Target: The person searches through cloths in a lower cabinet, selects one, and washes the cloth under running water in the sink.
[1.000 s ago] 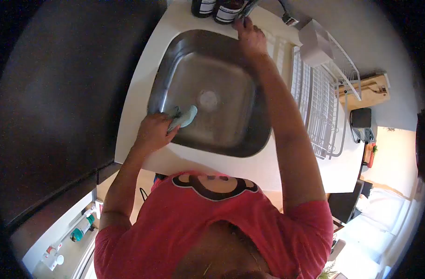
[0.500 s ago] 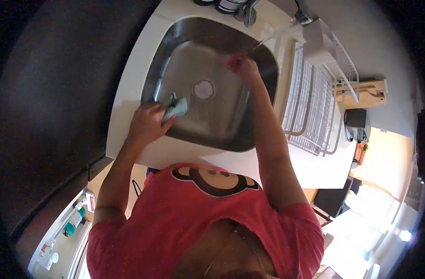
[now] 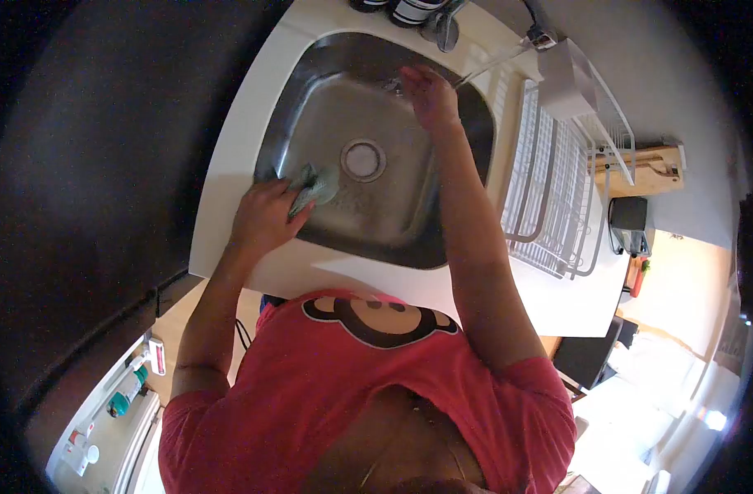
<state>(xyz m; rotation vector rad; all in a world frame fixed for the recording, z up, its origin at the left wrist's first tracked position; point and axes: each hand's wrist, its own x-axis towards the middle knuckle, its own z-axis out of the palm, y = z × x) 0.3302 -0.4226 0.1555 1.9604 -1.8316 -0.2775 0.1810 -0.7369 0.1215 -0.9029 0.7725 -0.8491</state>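
My left hand point(image 3: 265, 214) grips a pale green cloth point(image 3: 314, 188) at the left front edge of the steel sink point(image 3: 319, 115). The cloth is bunched and hangs over the sink's inside. My right hand point(image 3: 431, 97) is over the right back part of the basin, its fingers stretched toward the left and nothing visible in them. A thin stream of water point(image 3: 491, 64) runs from the tap point(image 3: 541, 37) down to the right hand. The round drain point(image 3: 363, 160) lies between the two hands.
To the sink's right stands a white wire dish rack point(image 3: 549, 181) with a white box-shaped holder point(image 3: 566, 80). Dark bottles point(image 3: 413, 10) and a grey utensil-like piece point(image 3: 445, 33) are behind the sink. Wooden boards point(image 3: 640, 169) and a toaster-like appliance point(image 3: 630, 222) sit farther right.
My right hand has shifted toward the back of the sink, and its fingers have straightened. The left hand stays at the front edge with the cloth, which has shifted slightly.
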